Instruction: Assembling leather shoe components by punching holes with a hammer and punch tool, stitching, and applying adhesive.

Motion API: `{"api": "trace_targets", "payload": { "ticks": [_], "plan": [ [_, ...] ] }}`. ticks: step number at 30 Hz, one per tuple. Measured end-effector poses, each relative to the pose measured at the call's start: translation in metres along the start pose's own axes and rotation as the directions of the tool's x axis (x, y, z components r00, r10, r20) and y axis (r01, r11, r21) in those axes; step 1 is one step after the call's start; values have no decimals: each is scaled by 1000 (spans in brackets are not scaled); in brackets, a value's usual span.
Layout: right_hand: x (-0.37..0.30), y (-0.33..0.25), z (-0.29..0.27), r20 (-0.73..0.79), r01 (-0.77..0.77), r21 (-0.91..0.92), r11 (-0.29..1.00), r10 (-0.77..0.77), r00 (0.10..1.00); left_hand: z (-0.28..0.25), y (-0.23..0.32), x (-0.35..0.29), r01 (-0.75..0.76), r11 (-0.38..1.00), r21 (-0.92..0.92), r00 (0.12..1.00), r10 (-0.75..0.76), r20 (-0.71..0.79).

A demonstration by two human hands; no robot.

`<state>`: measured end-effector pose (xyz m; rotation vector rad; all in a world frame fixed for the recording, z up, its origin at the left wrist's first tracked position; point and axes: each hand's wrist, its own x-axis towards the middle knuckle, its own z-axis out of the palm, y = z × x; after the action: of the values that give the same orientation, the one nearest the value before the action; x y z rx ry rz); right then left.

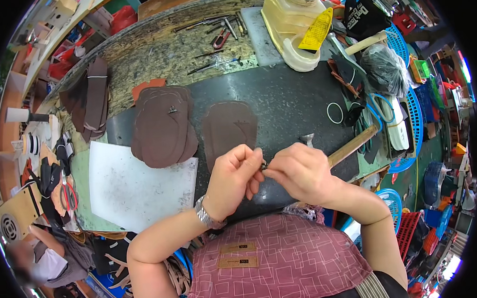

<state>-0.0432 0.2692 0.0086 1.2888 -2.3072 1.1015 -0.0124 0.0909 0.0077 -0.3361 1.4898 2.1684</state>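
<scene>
In front of my body, my left hand and my right hand meet with their fingertips pinched. Between them shows a small dark metal piece, too small and too covered by fingers to name. A brown leather panel lies flat just beyond my left hand, with stitch-like marks along its upper edge. To its left is a stack of similar brown leather panels, with a little dark metal fitting on top. Past my right hand lies a hammer, its wooden handle partly hidden by that hand.
A worn white board covers the left front of the black work mat. Several hand tools lie at the back. A cream-coloured machine stands back right. Red-handled scissors lie far left. Another person sits lower left.
</scene>
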Motion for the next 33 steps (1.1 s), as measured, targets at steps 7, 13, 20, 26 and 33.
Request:
{"api": "trace_targets", "payload": {
  "ticks": [7, 13, 20, 26, 33],
  "plan": [
    [1, -12, 4, 72, 108, -177, 978, -96, 993, -5, 1, -8, 16, 993, 120, 1000, -13, -25],
    [2, -13, -2, 259, -389, 381, 839, 307, 916, -4, -1, -26, -67, 952, 299, 998, 66, 14],
    [9, -28, -21, 390, -452, 620, 642, 247, 887, -17, 3, -35, 171, 985, 31, 877, -166, 450],
    [9, -32, -22, 308, -282, 791, 543, 45, 950, -14, 6, -45, -17, 1000, -10, 839, 20, 544],
    [7, -25, -21, 330, -295, 673, 678, 81, 940, -12, 16, -52, 89, 994, 69, 932, -108, 345]
  ]
}}
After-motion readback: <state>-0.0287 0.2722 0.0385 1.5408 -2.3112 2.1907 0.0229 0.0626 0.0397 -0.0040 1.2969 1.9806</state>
